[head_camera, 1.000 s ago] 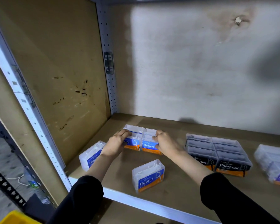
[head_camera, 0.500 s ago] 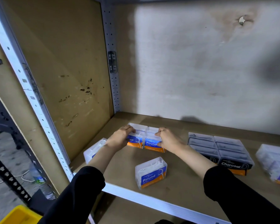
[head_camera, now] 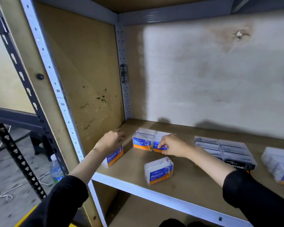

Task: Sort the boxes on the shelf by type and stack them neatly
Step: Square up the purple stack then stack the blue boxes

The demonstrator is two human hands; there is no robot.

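Two clear "Round" boxes stand side by side at the back left of the shelf (head_camera: 192,182): the left box of the pair (head_camera: 141,141) and the right one (head_camera: 161,136). My right hand (head_camera: 173,147) has its fingers curled on the right box's front face and pinches it at the label. My left hand (head_camera: 111,140) grips the top of a third Round box (head_camera: 114,157) near the shelf's left wall. A fourth Round box (head_camera: 159,171) stands alone near the front edge.
A block of several dark Charcoal boxes (head_camera: 225,149) sits to the right, and beyond it a group of white boxes (head_camera: 279,163). The side panel (head_camera: 82,79) closes the left. A water bottle (head_camera: 56,169) stands on the floor outside the rack.
My left hand left the pair of Round boxes and moved left onto the box by the side wall. My right hand stayed at the right box of the pair.
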